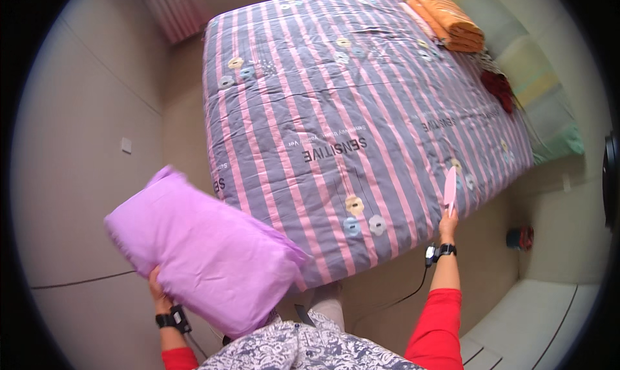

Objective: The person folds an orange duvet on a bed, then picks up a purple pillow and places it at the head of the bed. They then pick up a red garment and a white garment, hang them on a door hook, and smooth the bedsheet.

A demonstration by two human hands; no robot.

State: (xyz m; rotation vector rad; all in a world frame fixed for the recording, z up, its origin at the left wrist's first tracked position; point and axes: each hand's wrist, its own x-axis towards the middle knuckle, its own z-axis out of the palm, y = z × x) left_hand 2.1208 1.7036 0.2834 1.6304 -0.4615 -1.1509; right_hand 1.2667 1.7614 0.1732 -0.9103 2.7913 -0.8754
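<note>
My left hand (157,287) is closed on the lower left edge of a plump lilac pillow (206,247). The pillow hangs tilted at the near left, its right end overlapping the bed's corner in the picture; most of my left fingers are hidden by it. At the right, my right hand (448,223) grips the lower end of a slim, pink, flat-bladed tool (451,184), pointing up and away over the bed's near right side. Its exact kind cannot be made out from this angle. Below both hands spreads a bed with a grey and pink striped, flowered cover (310,121).
Folded orange bedding (452,21) is stacked at the bed's far right corner, with a dark red cloth (497,89) nearby. A pale green and yellow draped panel (546,105) borders that side. A small dark container (518,237) stands on the floor at right. A cable (413,291) trails from my right wrist.
</note>
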